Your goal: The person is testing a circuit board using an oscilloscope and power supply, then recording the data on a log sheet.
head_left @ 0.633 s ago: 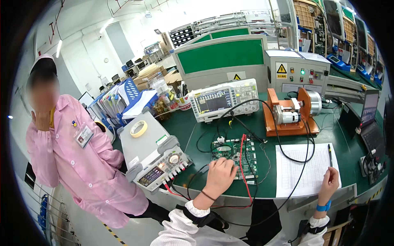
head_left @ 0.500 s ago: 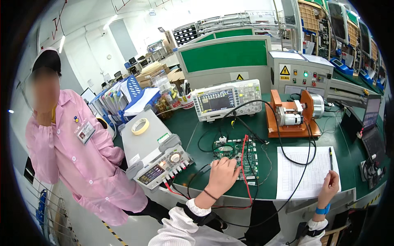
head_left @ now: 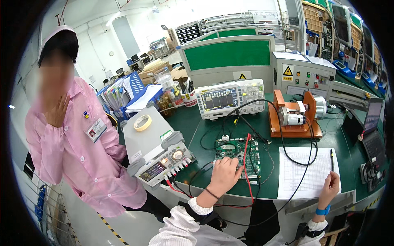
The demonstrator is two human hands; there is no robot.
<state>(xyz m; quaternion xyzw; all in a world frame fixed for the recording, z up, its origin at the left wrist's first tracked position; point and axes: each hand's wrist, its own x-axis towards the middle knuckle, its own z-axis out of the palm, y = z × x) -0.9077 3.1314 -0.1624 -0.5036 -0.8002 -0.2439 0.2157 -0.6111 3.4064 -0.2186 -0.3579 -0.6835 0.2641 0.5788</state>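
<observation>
My left hand (head_left: 225, 176) rests over the lower left part of a green circuit board (head_left: 251, 158), fingers curled down onto it. Its fingertips are hidden, so whatever they may hold does not show. A red cable (head_left: 246, 158) runs across the board just right of this hand. At the lower right corner of a printed table sheet (head_left: 303, 178), my right hand (head_left: 330, 189) is loosely closed. A dark pen (head_left: 332, 159) lies along the sheet's right edge, its lower end at my right fingertips. Whether they grip it is unclear.
Left of the board stands a bench power supply (head_left: 164, 164) with a tape roll (head_left: 142, 122) on top. An oscilloscope (head_left: 230, 98) and an orange motor stand (head_left: 293, 133) are behind. A black cable (head_left: 283, 151) loops over the sheet. A pink-coated person (head_left: 82, 147) stands at left; a laptop (head_left: 371, 139) is at right.
The person in pink has lowered a hand from the face to the chin. The view has shifted slightly. Both my hands keep nearly the same places, and the oscilloscope display looks different.
</observation>
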